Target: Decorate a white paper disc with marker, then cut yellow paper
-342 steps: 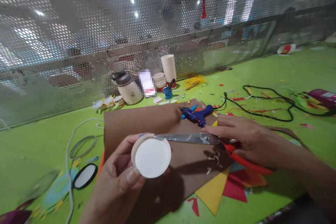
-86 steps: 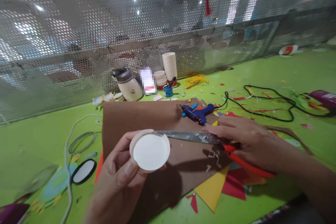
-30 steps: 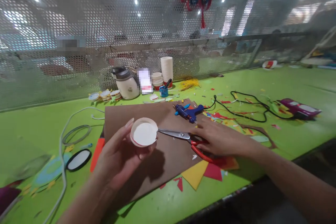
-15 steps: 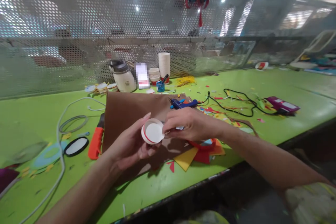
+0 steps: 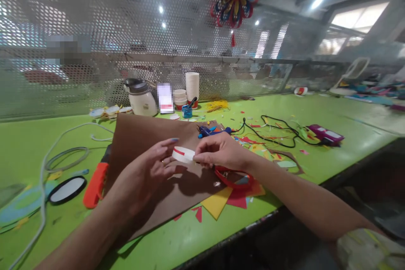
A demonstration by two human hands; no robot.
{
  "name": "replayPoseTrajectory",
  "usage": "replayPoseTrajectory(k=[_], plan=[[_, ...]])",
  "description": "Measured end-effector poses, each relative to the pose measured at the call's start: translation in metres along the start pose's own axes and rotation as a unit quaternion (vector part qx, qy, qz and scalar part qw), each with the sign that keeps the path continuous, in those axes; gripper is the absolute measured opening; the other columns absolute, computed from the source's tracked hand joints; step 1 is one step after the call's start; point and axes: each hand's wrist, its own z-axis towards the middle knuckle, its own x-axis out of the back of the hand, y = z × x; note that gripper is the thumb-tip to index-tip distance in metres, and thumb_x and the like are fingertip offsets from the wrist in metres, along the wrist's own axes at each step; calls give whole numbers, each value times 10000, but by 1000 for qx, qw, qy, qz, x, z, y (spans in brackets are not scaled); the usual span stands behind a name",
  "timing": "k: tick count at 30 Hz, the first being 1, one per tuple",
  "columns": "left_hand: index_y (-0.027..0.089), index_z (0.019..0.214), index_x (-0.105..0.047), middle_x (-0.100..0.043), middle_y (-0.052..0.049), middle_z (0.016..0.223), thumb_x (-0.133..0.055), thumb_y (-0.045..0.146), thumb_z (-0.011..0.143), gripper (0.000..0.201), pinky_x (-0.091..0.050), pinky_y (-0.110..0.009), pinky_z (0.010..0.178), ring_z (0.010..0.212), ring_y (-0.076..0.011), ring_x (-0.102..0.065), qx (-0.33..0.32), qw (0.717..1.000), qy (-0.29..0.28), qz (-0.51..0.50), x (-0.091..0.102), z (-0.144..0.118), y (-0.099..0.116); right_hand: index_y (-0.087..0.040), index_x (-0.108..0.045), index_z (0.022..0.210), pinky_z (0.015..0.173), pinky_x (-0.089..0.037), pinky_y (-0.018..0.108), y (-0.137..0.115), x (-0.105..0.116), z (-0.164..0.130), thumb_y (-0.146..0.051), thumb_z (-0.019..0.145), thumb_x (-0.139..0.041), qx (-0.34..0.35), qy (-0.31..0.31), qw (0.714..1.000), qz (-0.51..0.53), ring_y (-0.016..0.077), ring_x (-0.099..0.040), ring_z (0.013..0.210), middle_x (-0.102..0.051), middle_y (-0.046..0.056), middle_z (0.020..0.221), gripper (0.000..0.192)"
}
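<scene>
The cut-down base of a white paper cup (image 5: pixel 184 155), with a red stripe on its side, is held up over brown cardboard (image 5: pixel 148 135). My right hand (image 5: pixel 221 152) pinches its right edge between thumb and fingers. Around its left side, the fingers of my left hand (image 5: pixel 155 164) are spread apart; whether a fingertip touches it I cannot tell. Red-handled scissors (image 5: pixel 234 180) show just below my right hand, their blades mostly hidden. Behind that hand lies a blue glue gun (image 5: pixel 215 131).
An orange-handled cutter (image 5: pixel 95 185) and a black-rimmed oval (image 5: pixel 67 190) lie left. Behind stand a jug (image 5: pixel 142 102), a phone (image 5: pixel 165 99), stacked paper cups (image 5: pixel 192 86) and a blue paint jar (image 5: pixel 187 112). A black cord (image 5: pixel 278 120) and paper scraps (image 5: pixel 218 202) lie right and in front.
The cup base has turned from showing its round inside to showing its side. My left hand has let go and opened. The view has shifted slightly right and upward.
</scene>
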Motion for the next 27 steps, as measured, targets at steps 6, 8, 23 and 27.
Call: replayPoseTrajectory(k=[6, 8, 23, 27], plan=[[241, 1180, -683, -721, -99, 1201, -839, 207, 682, 522, -557, -291, 872, 1083, -276, -676, -73, 984, -5, 159, -2, -5, -4, -157, -648, 745, 492, -401, 224, -4, 5, 1, -362, 726, -820, -22, 3, 1000, -7, 80, -504, 514, -582, -50, 578, 269], [231, 1139, -698, -750, -104, 1120, -862, 203, 660, 508, -558, -267, 827, 1047, -267, -686, -88, 980, 13, 180, -7, -5, -10, -157, -641, 735, 493, -399, 225, -6, 4, 1, -345, 725, -821, -33, 11, 999, -6, 78, -497, 517, -578, -50, 586, 261], [237, 1210, -657, -748, -104, 1127, -844, 204, 695, 549, -600, -383, 827, 878, -241, -746, -22, 999, 31, 31, -12, -3, -15, -156, -654, 776, 494, -392, 229, -3, -4, 3, -383, 712, -819, -39, 27, 999, 21, 79, -504, 508, -588, -46, 602, 288], [243, 1238, -628, -737, -115, 1155, -797, 185, 754, 516, -602, -350, 816, 903, -224, -739, -37, 997, 56, 35, -10, -2, -11, -145, -669, 946, 570, -450, 260, -7, 6, 4, -309, 840, -674, -4, 56, 997, -46, 107, -553, 573, -600, -28, 644, 195]])
